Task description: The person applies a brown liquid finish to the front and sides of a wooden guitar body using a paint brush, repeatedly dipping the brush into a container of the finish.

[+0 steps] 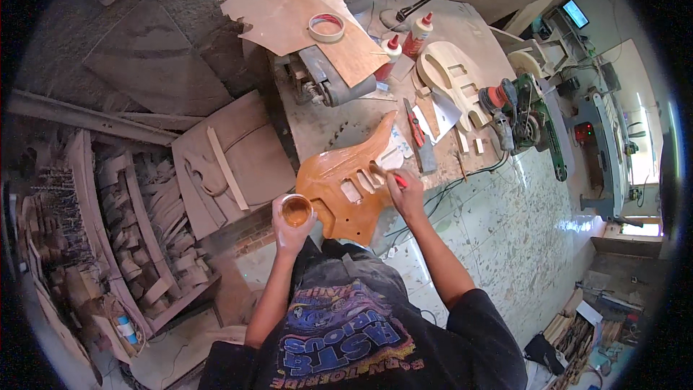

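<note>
An orange-stained guitar body (346, 213) with routed cavities lies at the near edge of the workbench (310, 123). My left hand (287, 230) grips a small cup of amber liquid (296, 211) beside the body's left side. My right hand (406, 193) is closed on a red-handled brush (397, 180), its tip over the body's upper right cavities. Just beyond lie pale pieces with blue marks (397, 144) and a red-and-grey tool (419, 131).
At the back sit a bare wood guitar body (451, 83), glue bottles (417, 35), a tape roll (326, 27) and a sander (497, 97). A green machine (548, 123) stands right. Left are stacked boards (224, 166) and offcut racks (144, 245).
</note>
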The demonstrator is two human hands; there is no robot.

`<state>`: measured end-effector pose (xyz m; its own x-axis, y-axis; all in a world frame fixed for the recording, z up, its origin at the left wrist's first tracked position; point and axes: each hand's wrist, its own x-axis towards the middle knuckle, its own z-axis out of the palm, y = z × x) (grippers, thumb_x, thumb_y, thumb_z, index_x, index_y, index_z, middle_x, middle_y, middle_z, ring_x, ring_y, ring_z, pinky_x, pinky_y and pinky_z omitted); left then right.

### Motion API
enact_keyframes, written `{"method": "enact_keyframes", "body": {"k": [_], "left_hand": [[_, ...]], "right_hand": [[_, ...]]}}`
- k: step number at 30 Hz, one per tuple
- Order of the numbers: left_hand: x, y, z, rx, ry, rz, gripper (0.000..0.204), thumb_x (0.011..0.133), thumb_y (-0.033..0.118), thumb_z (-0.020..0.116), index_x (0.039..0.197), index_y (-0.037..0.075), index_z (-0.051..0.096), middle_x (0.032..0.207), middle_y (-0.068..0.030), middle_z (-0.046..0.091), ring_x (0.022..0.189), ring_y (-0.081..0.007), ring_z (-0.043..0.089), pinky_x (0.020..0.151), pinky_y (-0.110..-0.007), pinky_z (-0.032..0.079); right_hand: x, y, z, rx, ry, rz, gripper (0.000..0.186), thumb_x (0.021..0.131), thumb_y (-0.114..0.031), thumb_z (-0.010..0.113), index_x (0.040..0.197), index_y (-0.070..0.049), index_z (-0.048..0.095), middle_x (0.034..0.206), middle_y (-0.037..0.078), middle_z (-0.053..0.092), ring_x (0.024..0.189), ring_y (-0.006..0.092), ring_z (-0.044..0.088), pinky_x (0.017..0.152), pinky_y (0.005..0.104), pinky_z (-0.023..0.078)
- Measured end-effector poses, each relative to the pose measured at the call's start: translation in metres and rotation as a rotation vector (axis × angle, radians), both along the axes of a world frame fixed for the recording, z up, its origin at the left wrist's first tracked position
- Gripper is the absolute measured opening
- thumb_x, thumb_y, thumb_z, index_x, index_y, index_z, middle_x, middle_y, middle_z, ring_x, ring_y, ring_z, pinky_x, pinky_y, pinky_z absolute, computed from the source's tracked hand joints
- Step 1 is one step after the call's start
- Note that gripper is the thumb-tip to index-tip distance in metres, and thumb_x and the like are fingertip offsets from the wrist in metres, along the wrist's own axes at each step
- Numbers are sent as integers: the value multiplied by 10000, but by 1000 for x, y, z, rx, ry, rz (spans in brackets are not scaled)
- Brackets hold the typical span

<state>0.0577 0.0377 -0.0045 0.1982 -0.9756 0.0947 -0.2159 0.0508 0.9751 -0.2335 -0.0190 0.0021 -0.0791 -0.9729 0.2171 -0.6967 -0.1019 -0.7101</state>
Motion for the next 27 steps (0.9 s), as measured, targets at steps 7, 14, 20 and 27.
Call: {"method": "enact_keyframes", "body": {"k": [7, 14, 20, 27], "left_hand": [[3, 3, 2, 0, 11, 14, 598, 717, 63, 852, 1195, 22, 494, 1080, -99, 586, 1021, -201, 599, 940, -350, 482], [1, 5, -6, -15, -23, 25, 623, 702, 91, 864, 1201, 21, 498, 1077, -112, 617, 1014, -207, 622, 933, -361, 497], [-1, 6, -2, 8, 0, 19, 616, 708, 96, 857, 1203, 22, 497, 1072, -109, 613, 1000, -208, 624, 924, -356, 500], [-2, 8, -10, 13, 18, 39, 621, 704, 89, 858, 1204, 23, 496, 1065, -100, 606, 1016, -205, 614, 932, -351, 494]], "right_hand": [[-10, 17, -19, -1, -5, 136, 134, 867, -108, 705, 937, 6, 696, 836, 177, 678, 743, 320, 673, 683, 372, 527], [-8, 10, 0, -37, -15, 11, 139, 871, -116, 703, 948, 0, 704, 861, 174, 694, 757, 316, 680, 703, 362, 534], [-4, 5, -22, -6, -27, 160, 129, 872, -117, 701, 948, -13, 711, 870, 176, 693, 779, 317, 682, 731, 364, 533], [-14, 14, 18, 202, 9, 52, 126, 876, -124, 690, 921, -7, 707, 856, 178, 688, 765, 327, 679, 712, 368, 528]]}}
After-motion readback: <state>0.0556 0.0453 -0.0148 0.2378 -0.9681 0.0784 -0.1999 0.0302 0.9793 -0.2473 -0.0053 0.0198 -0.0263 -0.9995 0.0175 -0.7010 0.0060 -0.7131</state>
